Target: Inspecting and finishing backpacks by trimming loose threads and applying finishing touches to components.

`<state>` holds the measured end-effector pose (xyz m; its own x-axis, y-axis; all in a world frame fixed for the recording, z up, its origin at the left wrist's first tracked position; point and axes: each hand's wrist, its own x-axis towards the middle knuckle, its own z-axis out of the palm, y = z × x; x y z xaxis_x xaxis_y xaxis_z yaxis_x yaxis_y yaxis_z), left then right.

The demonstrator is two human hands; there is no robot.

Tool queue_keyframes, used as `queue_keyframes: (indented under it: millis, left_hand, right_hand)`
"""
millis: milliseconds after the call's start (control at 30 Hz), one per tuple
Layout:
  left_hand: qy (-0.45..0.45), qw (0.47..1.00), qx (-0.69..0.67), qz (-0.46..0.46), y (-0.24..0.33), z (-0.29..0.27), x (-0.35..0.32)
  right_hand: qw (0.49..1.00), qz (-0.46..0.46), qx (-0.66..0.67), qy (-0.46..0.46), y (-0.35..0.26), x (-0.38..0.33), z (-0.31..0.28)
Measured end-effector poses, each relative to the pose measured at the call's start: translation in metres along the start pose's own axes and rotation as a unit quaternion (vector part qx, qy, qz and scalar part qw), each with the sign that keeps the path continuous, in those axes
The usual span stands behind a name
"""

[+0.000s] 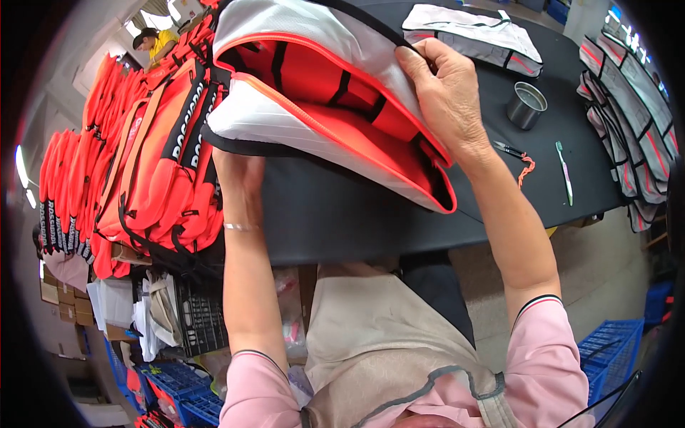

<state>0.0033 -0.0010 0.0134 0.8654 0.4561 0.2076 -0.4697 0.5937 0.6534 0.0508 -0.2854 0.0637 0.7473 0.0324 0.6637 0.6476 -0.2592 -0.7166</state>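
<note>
A white and grey zippered bag (260, 118) with black edging is held up over the table, tilted, its long orange-red zipper undone. Through the gaping mouth I see a bright red lining with black binding strips. My right hand (449, 93) pinches the bag's black-trimmed upper edge between thumb and fingers. My left hand (241, 175) holds the lower left end from underneath; the bag hides most of its fingers.
Red backpacks (153, 164) are piled along the left. On the black table (342, 228) are another white bag (474, 36), a metal cup (526, 105), small snips (508, 148) with an orange cord, and a toothbrush (564, 172). White bags (635, 121) stack at right. A person (153, 44) is far left.
</note>
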Motion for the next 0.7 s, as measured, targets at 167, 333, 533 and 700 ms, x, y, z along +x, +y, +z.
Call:
queue_keyframes:
  millis: [167, 333, 533, 700]
  left_hand:
    - [-0.096, 0.981, 0.166, 0.042, -0.087, 0.057, -0.114]
    - [0.041, 0.889, 0.413, 0.192, -0.103, 0.078, -0.119]
    - [0.034, 0.697, 0.637, 0.328, 0.026, 0.057, -0.023]
    - [-0.214, 0.644, 0.653, 0.337, 0.048, 0.119, -0.004]
  right_hand:
    - [0.989, 0.083, 0.087, 0.081, 0.02, -0.005, 0.016]
    - [0.968, 0.086, 0.206, 0.114, -0.009, -0.016, 0.037]
    - [0.863, 0.192, 0.413, 0.218, 0.094, -0.034, -0.002]
    - [0.847, 0.449, 0.276, -0.066, 0.095, -0.144, 0.015]
